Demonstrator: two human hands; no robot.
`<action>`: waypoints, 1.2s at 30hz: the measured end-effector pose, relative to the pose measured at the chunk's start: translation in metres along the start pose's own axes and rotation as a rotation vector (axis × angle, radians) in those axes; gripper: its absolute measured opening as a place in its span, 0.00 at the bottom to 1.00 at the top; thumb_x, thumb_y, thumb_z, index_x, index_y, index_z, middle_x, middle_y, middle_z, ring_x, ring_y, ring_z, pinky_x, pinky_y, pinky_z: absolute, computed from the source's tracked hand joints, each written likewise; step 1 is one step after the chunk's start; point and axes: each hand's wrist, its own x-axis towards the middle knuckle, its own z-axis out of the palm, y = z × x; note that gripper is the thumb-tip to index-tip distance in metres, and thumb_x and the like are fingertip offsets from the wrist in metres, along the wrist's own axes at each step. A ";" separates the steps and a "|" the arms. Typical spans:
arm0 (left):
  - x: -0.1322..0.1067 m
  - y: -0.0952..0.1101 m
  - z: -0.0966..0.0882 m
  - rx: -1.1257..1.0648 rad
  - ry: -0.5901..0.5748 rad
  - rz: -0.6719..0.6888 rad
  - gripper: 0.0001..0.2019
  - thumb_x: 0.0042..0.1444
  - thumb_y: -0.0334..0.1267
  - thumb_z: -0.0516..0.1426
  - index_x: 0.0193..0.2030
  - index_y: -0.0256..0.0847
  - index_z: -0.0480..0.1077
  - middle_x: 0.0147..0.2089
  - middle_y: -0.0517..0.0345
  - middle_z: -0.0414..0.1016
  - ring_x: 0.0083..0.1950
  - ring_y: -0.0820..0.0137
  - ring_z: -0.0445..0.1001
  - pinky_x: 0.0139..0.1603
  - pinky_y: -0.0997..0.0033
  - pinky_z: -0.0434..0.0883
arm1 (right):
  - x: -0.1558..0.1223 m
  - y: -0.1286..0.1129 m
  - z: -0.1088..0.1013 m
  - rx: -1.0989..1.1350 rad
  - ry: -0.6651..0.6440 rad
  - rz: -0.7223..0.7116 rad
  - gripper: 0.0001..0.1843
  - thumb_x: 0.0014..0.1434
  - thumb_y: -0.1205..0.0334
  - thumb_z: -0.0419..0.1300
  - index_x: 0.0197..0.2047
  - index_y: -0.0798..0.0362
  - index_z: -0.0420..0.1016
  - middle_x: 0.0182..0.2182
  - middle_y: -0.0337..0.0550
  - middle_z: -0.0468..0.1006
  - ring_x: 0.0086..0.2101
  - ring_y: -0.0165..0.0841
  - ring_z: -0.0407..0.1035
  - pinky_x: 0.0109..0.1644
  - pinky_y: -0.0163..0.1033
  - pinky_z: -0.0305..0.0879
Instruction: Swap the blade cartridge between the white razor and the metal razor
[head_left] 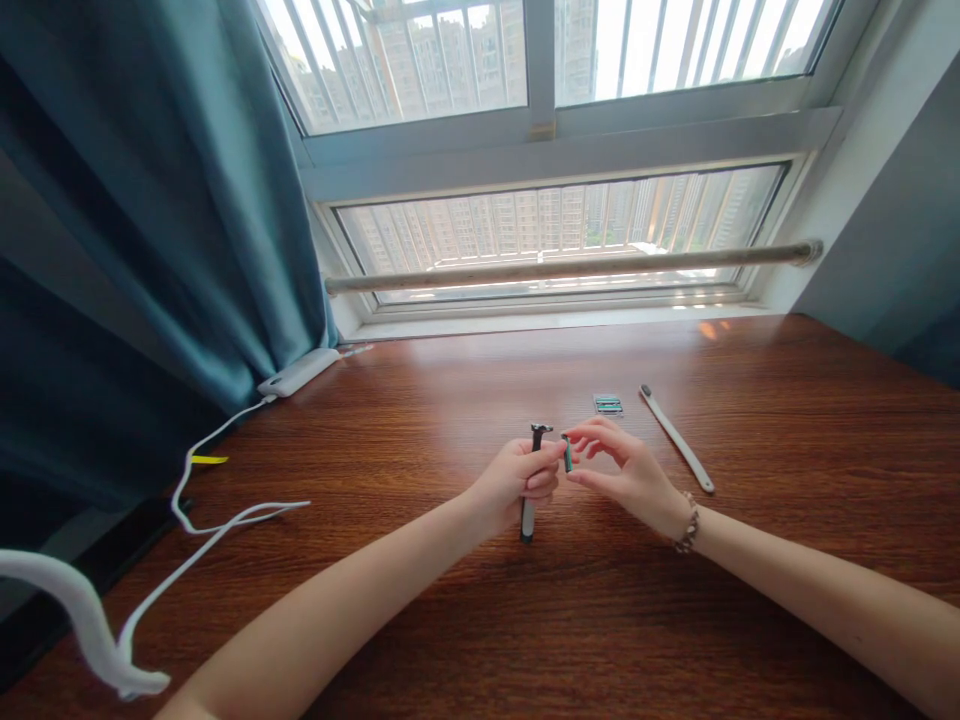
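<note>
My left hand [517,480] is wrapped round a razor handle [528,520], which stands nearly upright with its dark head above my fingers. Close beside it, my right hand [626,470] pinches a small green-and-black razor cartridge [568,455] between thumb and fingertips. The cartridge is apart from the razor's head. A bracelet circles my right wrist. Behind my right hand lies a small clear pack [608,405] with green-and-black cartridges in it.
A white toothbrush [679,440] lies slantwise at the right on the brown wooden table [420,640]. On the left, a white cable [202,530] runs to a white power strip [300,372] by the blue curtain [225,200]. A barred window borders the table's far edge.
</note>
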 end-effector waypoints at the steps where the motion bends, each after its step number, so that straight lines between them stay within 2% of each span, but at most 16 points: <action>1: 0.000 0.000 0.000 0.004 0.002 0.000 0.13 0.53 0.43 0.54 0.25 0.35 0.60 0.12 0.71 0.44 0.14 0.83 0.41 0.16 0.77 0.38 | 0.000 0.000 0.000 -0.016 0.001 -0.007 0.19 0.48 0.58 0.62 0.44 0.52 0.69 0.36 0.44 0.67 0.34 0.31 0.64 0.38 0.39 0.64; 15: 0.000 -0.003 0.001 0.038 0.026 0.015 0.15 0.52 0.44 0.54 0.23 0.36 0.58 0.12 0.70 0.44 0.14 0.82 0.41 0.16 0.77 0.39 | 0.000 -0.007 -0.001 -0.089 0.022 -0.002 0.18 0.46 0.58 0.63 0.42 0.52 0.69 0.36 0.44 0.68 0.34 0.32 0.64 0.38 0.40 0.63; 18: 0.001 -0.004 0.005 0.019 0.090 0.097 0.14 0.51 0.46 0.55 0.29 0.35 0.62 0.15 0.69 0.48 0.16 0.83 0.44 0.18 0.80 0.45 | 0.002 -0.004 -0.002 0.051 0.019 0.077 0.18 0.47 0.58 0.63 0.42 0.52 0.67 0.37 0.45 0.69 0.35 0.32 0.64 0.41 0.41 0.63; 21: 0.000 -0.003 0.013 -0.047 0.125 0.134 0.16 0.52 0.49 0.53 0.37 0.36 0.65 0.20 0.66 0.53 0.19 0.82 0.52 0.23 0.79 0.54 | 0.004 0.002 -0.004 0.304 0.012 0.221 0.18 0.49 0.58 0.61 0.43 0.51 0.66 0.37 0.44 0.70 0.36 0.31 0.65 0.43 0.40 0.63; 25: -0.004 0.000 0.018 -0.030 0.101 0.128 0.17 0.53 0.50 0.51 0.38 0.37 0.66 0.24 0.64 0.56 0.22 0.80 0.58 0.25 0.76 0.59 | 0.007 0.005 -0.007 0.613 0.024 0.327 0.15 0.52 0.59 0.60 0.44 0.49 0.68 0.40 0.41 0.70 0.39 0.29 0.65 0.48 0.40 0.59; 28: -0.005 0.000 0.017 0.073 0.040 0.120 0.17 0.55 0.50 0.48 0.40 0.38 0.65 0.24 0.63 0.58 0.19 0.79 0.59 0.21 0.77 0.58 | 0.009 0.004 -0.008 0.780 -0.045 0.358 0.16 0.52 0.58 0.59 0.45 0.48 0.67 0.40 0.42 0.71 0.41 0.31 0.66 0.52 0.43 0.56; 32: -0.007 0.001 0.016 0.166 -0.021 0.129 0.18 0.57 0.50 0.46 0.42 0.38 0.64 0.20 0.65 0.57 0.15 0.82 0.51 0.17 0.79 0.49 | 0.009 0.001 -0.010 0.889 -0.130 0.340 0.17 0.51 0.56 0.60 0.46 0.46 0.68 0.42 0.43 0.71 0.43 0.32 0.65 0.52 0.45 0.55; 36: -0.009 0.001 0.017 0.165 -0.064 0.118 0.20 0.56 0.51 0.46 0.38 0.35 0.65 0.18 0.66 0.52 0.16 0.82 0.46 0.16 0.80 0.45 | 0.008 -0.001 -0.010 0.909 -0.167 0.352 0.19 0.50 0.56 0.61 0.46 0.45 0.68 0.40 0.41 0.71 0.36 0.30 0.66 0.46 0.42 0.59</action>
